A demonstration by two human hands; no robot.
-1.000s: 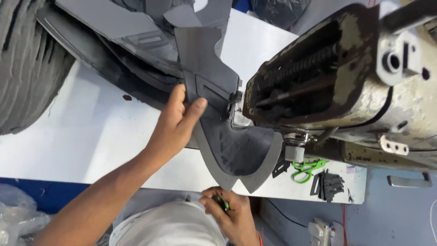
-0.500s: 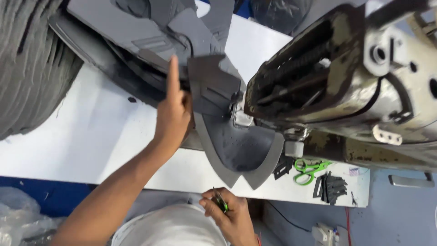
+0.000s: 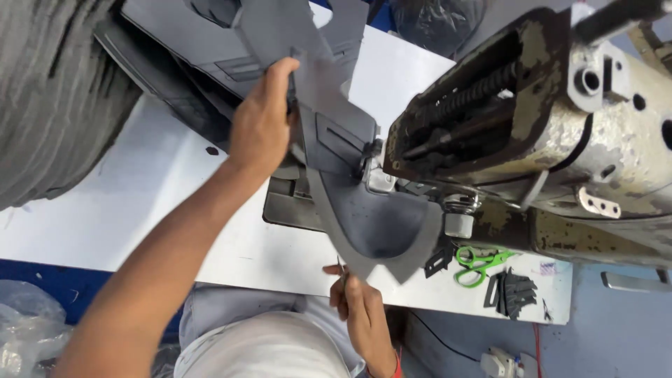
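A grey curved fabric piece (image 3: 381, 227) lies under the needle area of an old sewing machine (image 3: 560, 133) on a white table (image 3: 126, 210). My left hand (image 3: 262, 119) grips the far upper part of that grey piece, lifted above the table. My right hand (image 3: 357, 304) is at the table's near edge, pinching the piece's lower edge, with a small thin tool between the fingers. The machine's metal plate (image 3: 287, 206) shows under the fabric.
A large stack of grey fabric (image 3: 56, 98) fills the left. More grey cut pieces (image 3: 182, 42) lie at the back. Green-handled scissors (image 3: 479, 262) and small dark cut parts (image 3: 511, 290) lie at the table's right near edge. Plastic bags (image 3: 21, 329) sit at bottom left.
My left hand has moved up and away along the grey piece and closed on its far part, lifting it. My right hand has risen to the piece's lower edge.
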